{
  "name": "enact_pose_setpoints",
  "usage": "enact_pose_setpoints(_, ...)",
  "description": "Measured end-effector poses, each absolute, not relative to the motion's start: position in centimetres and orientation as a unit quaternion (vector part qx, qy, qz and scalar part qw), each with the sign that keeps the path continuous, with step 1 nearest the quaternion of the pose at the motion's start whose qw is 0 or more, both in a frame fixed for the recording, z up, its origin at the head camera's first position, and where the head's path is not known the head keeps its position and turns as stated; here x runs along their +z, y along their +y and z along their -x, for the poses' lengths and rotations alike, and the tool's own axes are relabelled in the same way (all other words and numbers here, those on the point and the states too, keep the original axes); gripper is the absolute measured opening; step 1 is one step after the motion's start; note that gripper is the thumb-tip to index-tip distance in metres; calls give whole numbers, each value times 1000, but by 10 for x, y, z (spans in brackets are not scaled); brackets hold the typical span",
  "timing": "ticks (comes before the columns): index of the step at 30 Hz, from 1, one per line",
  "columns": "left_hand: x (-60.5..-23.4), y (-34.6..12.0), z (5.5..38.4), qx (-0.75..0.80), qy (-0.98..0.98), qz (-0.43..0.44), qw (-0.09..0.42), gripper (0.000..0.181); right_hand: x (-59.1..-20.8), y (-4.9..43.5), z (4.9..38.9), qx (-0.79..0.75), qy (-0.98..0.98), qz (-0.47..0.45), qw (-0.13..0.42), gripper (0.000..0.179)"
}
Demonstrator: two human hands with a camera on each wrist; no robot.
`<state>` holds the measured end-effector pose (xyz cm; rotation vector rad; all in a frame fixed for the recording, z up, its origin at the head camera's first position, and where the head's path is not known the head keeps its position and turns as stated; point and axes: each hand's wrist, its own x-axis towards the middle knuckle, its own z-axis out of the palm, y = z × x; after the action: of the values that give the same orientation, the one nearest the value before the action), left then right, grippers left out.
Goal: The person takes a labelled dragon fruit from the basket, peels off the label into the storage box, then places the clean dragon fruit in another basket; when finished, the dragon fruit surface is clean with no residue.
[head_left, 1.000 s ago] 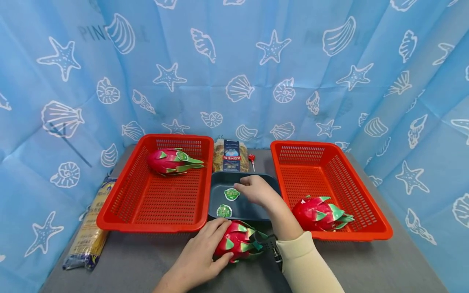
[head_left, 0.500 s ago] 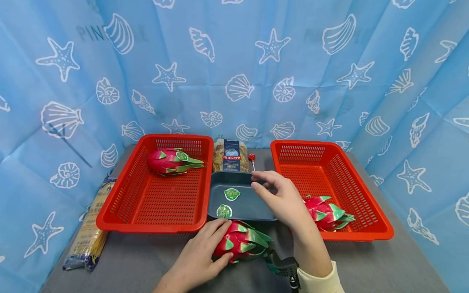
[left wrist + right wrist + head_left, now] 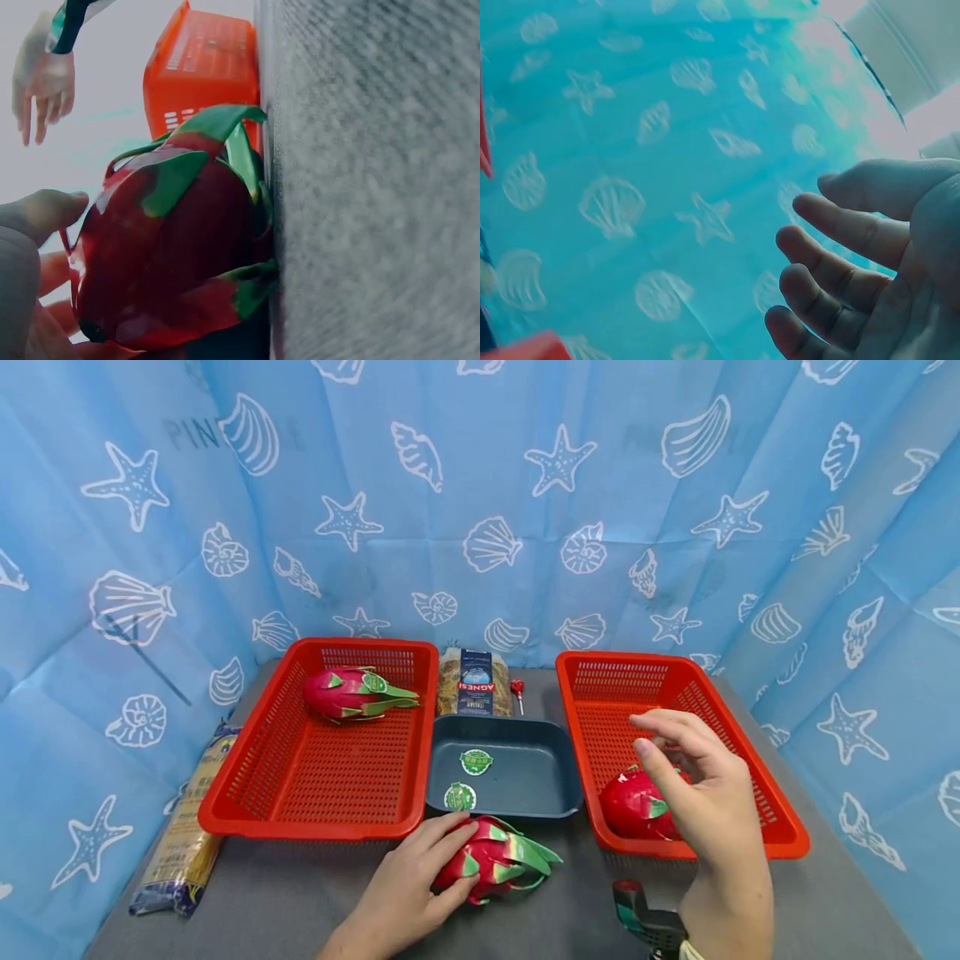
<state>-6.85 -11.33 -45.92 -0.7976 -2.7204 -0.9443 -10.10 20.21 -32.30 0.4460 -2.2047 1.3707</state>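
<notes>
On the grey tabletop in front of the tray lies a red dragon fruit (image 3: pixel 498 860) with green-tipped scales. My left hand (image 3: pixel 408 881) holds its left end, thumb on the near side and fingers over the far side; in the left wrist view the thumb and fingers surround the fruit (image 3: pixel 165 247). My right hand (image 3: pixel 705 785) is over the right red basket (image 3: pixel 750 846), fingers loosely bent and holding nothing. Below it a second dragon fruit (image 3: pixel 630 806) lies in that basket, partly hidden by the hand. The right wrist view shows the spread fingers of the right hand (image 3: pixel 855 270).
A dark blue tray (image 3: pixel 525 777) with two green stickers stands between the baskets. The left red basket (image 3: pixel 311 829) holds another dragon fruit (image 3: pixel 348 693). Behind the tray are a pasta bag (image 3: pixel 472 682) and a red lollipop (image 3: pixel 517 687). A spaghetti pack (image 3: pixel 183 843) lies far left.
My right hand has moved right, from above the tray to above the right basket, with its fingers spreading. The left hand and its dragon fruit have stayed in place.
</notes>
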Motion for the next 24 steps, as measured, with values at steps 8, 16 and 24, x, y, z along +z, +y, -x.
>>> enact_pose_setpoints(8, -463, -116, 68, -401, -871, 270, 93, 47, -326, 251, 96, 573, -773, -75, 261, 32)
enact_pose_setpoints(16, -461, -117, 69, -436, -853, 271, 89, 36, -352, 309, 100, 641, -720, 62, 260, 32)
enact_pose_setpoints(24, -463, -117, 67, -453, -838, 279, 119, 35, -386, 362, 93, 563, -777, 190, 208, 36)
